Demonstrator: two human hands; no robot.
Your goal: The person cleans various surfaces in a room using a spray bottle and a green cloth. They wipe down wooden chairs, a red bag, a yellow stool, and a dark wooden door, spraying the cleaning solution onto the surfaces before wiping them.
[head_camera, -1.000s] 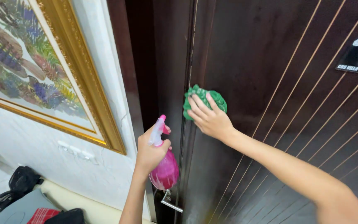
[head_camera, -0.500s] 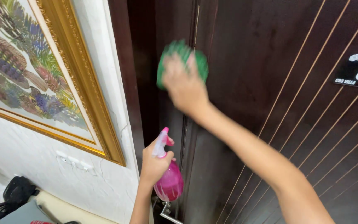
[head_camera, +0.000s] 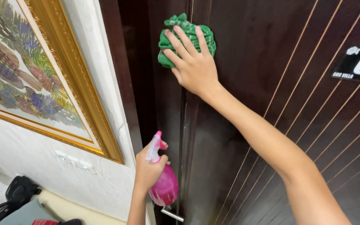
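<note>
Dark door (head_camera: 271,62), upper-right black rectangular sign (head_camera: 357,64).

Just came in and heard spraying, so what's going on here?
A person presses a green cloth flat against a dark wooden door with the right hand, near the door's edge. The left hand holds a pink spray bottle lower down, just above the door handle. A gold-framed painting hangs on the wall beside it.

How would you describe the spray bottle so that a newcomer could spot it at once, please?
Start at the dark brown door and follow its left edge down, well below the green cloth. There the left hand grips a spray bottle: the only round, translucent pink thing here.
</note>
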